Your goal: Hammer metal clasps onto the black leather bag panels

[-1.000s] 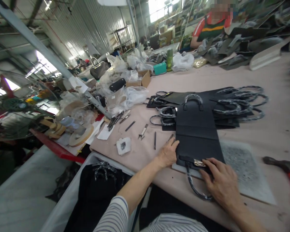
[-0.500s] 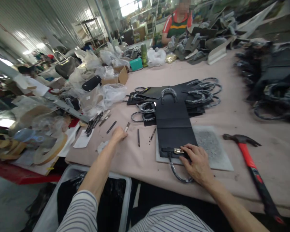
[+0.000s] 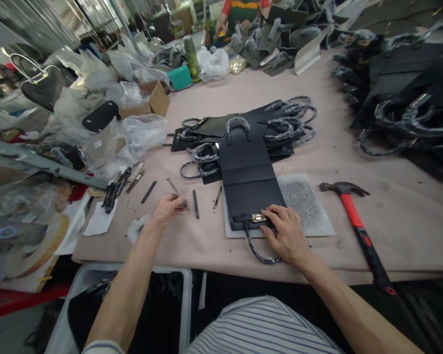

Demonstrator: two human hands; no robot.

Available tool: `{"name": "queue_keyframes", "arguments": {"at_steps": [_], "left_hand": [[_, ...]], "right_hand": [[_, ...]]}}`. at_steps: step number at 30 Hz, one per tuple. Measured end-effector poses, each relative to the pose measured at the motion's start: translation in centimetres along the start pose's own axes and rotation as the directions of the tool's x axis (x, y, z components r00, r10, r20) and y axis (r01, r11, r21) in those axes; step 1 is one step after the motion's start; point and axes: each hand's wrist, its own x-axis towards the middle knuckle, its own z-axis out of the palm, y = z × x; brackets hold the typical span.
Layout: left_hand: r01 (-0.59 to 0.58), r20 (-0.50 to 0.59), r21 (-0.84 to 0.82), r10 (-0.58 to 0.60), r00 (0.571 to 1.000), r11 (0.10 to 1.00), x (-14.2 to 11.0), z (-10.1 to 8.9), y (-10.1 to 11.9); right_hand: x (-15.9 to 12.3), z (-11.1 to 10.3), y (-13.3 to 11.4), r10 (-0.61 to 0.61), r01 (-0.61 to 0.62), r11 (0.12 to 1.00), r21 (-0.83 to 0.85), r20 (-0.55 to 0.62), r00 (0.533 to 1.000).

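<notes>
Head view: the left hand (image 3: 167,209) pinches a slim metal tool (image 3: 174,188) above the table (image 3: 325,123). The right hand (image 3: 287,232), thumb and forefinger apart, rests by the gold clasp (image 3: 259,218), seemingly steadying the black bag panel (image 3: 249,179), laid partly over 1 speckled slab (image 3: 307,206), perhaps for firm backing. And 1 hammer (image 3: 356,221) lies handily right.

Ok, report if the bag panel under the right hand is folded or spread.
Spread: the bag panel lies flat, a handle at each end.
</notes>
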Motion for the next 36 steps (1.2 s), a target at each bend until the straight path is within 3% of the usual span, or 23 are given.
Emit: {"name": "queue_keyframes", "arguments": {"at_steps": [3,7,11,14,26,36], "left_hand": [[-0.232,-0.015,-0.245,0.236,0.972,0.941,-2.9,4.3,-1.7],[-0.458,-0.013,-0.161,0.462,0.887,0.874,-5.9,10.3,-3.9],[-0.657,0.065,-0.052,0.659,0.749,0.752,-7.1,13.4,-5.2],[-0.709,0.081,-0.045,0.710,0.699,0.704,-7.1,14.1,-5.8],[-0.718,0.039,-0.043,0.719,0.694,0.695,-6.5,15.0,-7.0],[-0.780,0.017,0.056,0.780,0.625,0.624,-6.8,15.1,-7.1]], "right_hand": [[0.0,0.0,0.0,0.002,-0.002,1.000,-0.015,0.003,1.000],[-0.1,0.1,0.1,0.009,-0.009,1.000,-0.021,0.013,1.000],[-0.1,0.1,0.1,0.015,-0.015,1.000,-0.006,0.015,1.000],[0.0,0.0,0.0,0.024,-0.025,1.000,0.011,0.018,1.000],[0.2,-0.2,-0.3,0.044,-0.044,0.999,0.012,0.024,0.999],[0.1,0.0,-0.2,0.042,-0.042,0.999,0.006,0.016,0.999]]}}
